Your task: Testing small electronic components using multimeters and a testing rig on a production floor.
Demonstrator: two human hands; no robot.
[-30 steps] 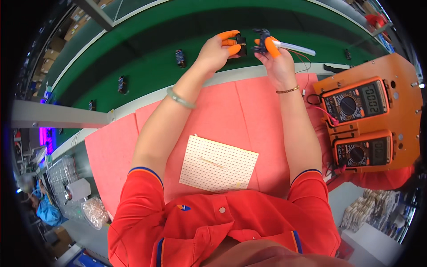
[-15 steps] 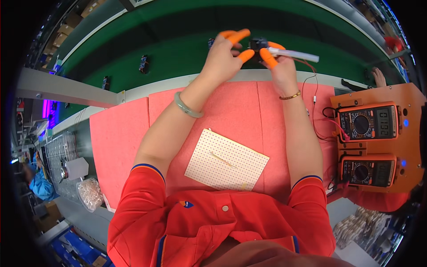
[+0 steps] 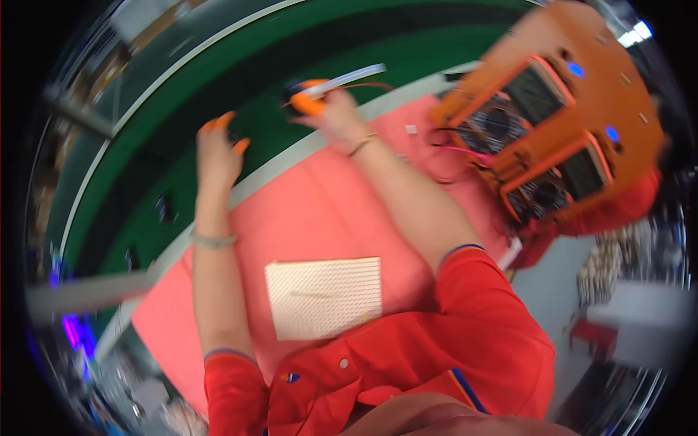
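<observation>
My right hand [image 3: 333, 116], with orange finger covers, is closed on a small black part [image 3: 292, 94] and a whitish translucent stick [image 3: 356, 75] that points up and to the right. A thin red wire [image 3: 371, 85] trails from it. Farther left, my left hand [image 3: 220, 152] reaches over the green surface with its orange-tipped thumb and fingers apart. A small dark part [image 3: 233, 135] shows between them; blur hides whether they touch it. Nearer me, a pale perforated board [image 3: 323, 298] lies on the pink mat [image 3: 291, 214], with a thin stick on it.
Two orange-framed multimeters [image 3: 502, 123] [image 3: 560, 185] sit on an orange stand [image 3: 618, 94] at the right, with leads running onto the mat. More small dark parts [image 3: 164, 208] [image 3: 130, 259] lie along the green surface [image 3: 196, 94] at the left. A grey bar [image 3: 94, 298] juts in there.
My view has swung round, so the scene looks tilted. My hands have moved apart: the right keeps the black part and stick, while the left has gone to a dark part on the green surface.
</observation>
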